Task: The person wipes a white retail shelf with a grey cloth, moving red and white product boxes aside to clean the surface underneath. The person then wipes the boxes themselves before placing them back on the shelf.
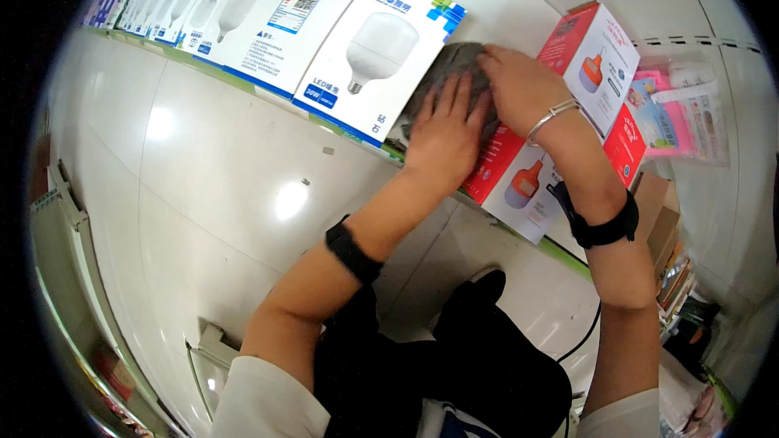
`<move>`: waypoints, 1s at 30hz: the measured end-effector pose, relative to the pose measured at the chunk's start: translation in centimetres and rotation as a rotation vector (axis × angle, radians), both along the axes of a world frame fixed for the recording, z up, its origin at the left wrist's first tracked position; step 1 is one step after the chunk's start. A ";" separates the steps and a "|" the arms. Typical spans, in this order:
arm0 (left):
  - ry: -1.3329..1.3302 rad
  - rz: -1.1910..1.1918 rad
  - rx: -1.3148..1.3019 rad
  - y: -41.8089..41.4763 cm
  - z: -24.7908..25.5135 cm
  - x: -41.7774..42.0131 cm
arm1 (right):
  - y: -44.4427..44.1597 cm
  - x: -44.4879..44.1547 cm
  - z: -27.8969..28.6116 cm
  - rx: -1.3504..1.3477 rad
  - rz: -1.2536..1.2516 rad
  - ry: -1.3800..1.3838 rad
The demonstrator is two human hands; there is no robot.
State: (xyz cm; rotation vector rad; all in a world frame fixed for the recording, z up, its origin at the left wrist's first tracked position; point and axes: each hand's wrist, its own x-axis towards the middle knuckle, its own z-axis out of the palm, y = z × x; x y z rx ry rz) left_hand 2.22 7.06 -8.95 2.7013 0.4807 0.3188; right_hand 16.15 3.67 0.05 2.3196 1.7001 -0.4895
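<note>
Both my hands rest on a dark grey, soft-looking bundle [457,59], perhaps cloth or plastic film, wedged between two groups of boxes. My left hand [447,140] lies across its near side with the fingers slightly apart. From the right, my right hand [524,82] reaches over it, fingertips at its far upper edge. Whether the fingers grip the bundle or only press on it is not visible. Just left of it leans a white LED bulb carton [383,52]. Beneath my right forearm is a red and white lamp box [517,182], partly hidden.
A row of bulb cartons [237,6] runs along the shelf to the far left. Another red and white box [593,67] stands right of my hands, before a clear bag with pink items [675,112]. Cardboard [657,207] lies lower right. A dark cable [584,340] hangs beside my leg.
</note>
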 end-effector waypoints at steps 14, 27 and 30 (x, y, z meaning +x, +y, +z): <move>-0.035 -0.135 -0.033 1.6 1.1 1.6 | 1.4 2.7 -1.9 -0.018 -0.119 0.062; 0.410 -0.328 -0.283 1.3 6.1 -8.4 | 1.2 2.9 -2.6 0.175 -0.073 0.096; 0.723 -0.170 -0.380 0.6 7.8 -10.9 | 1.0 2.8 -2.2 0.227 -0.058 0.122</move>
